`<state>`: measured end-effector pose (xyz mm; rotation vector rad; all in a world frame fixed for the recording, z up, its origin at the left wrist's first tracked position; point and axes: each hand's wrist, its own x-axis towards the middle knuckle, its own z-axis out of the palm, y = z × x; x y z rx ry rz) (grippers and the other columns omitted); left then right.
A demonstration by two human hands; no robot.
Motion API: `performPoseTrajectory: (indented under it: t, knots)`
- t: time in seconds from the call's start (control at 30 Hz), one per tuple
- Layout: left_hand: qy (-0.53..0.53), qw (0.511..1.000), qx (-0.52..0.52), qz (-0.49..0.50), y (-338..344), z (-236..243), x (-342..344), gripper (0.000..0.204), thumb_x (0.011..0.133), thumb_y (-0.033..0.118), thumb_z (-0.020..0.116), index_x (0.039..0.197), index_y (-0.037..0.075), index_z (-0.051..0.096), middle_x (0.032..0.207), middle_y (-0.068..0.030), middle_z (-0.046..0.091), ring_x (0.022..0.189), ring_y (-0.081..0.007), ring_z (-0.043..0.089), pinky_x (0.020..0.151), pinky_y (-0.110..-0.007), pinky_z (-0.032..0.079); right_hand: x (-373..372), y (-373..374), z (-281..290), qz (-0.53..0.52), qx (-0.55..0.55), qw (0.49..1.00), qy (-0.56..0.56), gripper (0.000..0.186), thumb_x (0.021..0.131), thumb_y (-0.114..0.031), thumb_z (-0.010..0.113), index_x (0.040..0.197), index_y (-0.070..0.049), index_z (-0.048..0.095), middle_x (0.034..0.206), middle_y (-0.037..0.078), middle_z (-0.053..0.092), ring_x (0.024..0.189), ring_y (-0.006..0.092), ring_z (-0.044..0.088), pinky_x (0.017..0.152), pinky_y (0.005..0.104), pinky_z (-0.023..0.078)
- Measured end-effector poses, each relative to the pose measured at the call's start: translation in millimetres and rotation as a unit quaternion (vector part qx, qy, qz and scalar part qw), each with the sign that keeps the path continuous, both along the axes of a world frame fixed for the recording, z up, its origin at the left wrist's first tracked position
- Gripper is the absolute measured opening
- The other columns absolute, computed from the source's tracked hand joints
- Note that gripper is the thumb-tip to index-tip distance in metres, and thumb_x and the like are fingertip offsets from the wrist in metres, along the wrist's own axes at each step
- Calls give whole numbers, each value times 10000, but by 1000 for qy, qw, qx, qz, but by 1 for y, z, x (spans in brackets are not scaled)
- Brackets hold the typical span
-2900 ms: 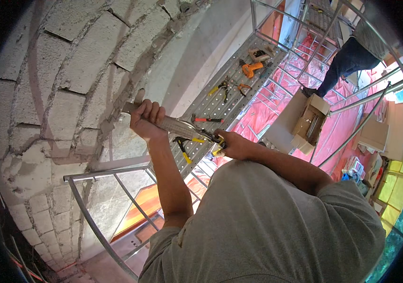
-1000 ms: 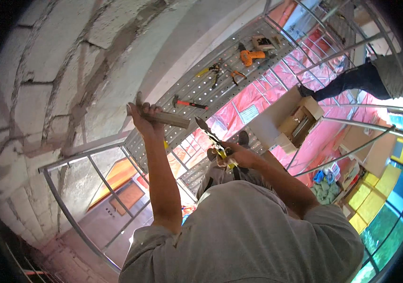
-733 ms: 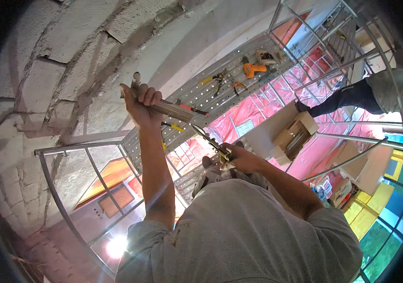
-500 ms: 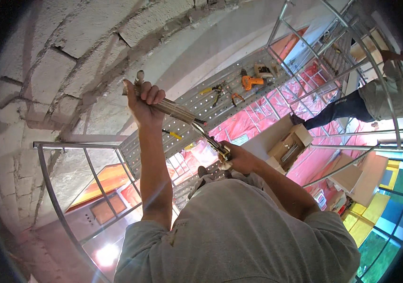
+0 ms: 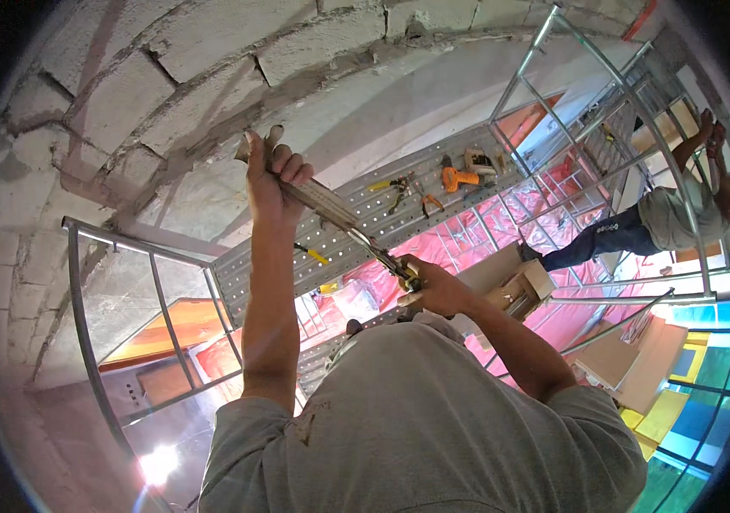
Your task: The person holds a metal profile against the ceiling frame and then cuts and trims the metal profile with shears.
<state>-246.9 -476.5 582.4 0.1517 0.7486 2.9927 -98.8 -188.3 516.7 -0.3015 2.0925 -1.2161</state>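
Observation:
My left hand [image 5: 269,173] is raised and closed around the front end of a long, mortar-smeared applicator gun [image 5: 324,202], whose tip sits against a mortar joint in the grey block wall [image 5: 130,107]. At the gun's rear, my right hand [image 5: 435,287] grips the handle and trigger, close to my chest. The tool slants up and to the left between the two hands. Its nozzle is hidden behind my left fingers.
A metal scaffold guard rail [image 5: 117,246] stands at the left. The perforated steel platform [image 5: 356,244] carries an orange drill [image 5: 454,178], pliers [image 5: 397,185] and a yellow-handled tool [image 5: 314,254]. Another person [image 5: 649,224] works on the scaffold at the right. A cardboard box [image 5: 521,289] lies below.
Both hands kept hold of the gun and its tip climbed up the wall to a higher joint. The view tilted, bringing the other person further into the frame.

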Motion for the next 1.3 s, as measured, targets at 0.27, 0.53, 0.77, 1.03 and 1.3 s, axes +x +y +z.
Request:
performPoseTrajectory:
  t: [0.27,0.53,0.77,1.03,1.3]
  knots:
    - [-35,997,-66,15,-5,17,12,458,1033,552,579,1061,103,665,591,68,312,501,-79,318,506,-270,334,-2,-6,-10,19,-16,998,60,743,802,-249,844,1412,-51,469,957,62,584,896,186,554,847,368,481]
    - [-46,997,-54,11,-12,21,21,488,1049,537,550,1091,65,667,575,75,329,481,-58,330,484,-246,343,0,-18,-4,38,0,998,51,776,827,-292,838,1446,-38,445,998,90,608,925,212,569,871,372,481]
    - [-63,995,-73,10,-8,25,22,460,1038,546,568,1028,94,656,574,78,338,479,-62,333,480,-249,346,6,-28,-2,13,16,999,25,738,872,-356,819,1437,-47,458,1059,127,636,980,243,597,904,395,483]
    - [-70,992,-106,15,-2,28,24,446,1027,550,587,985,110,647,579,77,336,476,-61,334,479,-256,348,10,-34,-3,-1,17,999,31,726,892,-394,807,1427,-47,460,1070,138,649,1007,253,620,902,396,486]
    - [-80,989,-127,2,4,22,19,475,1013,563,603,966,92,646,586,70,332,482,-66,327,471,-255,327,11,-35,-25,-11,-6,1000,22,744,870,-401,801,1402,1,471,1101,239,683,1024,358,675,915,456,522]
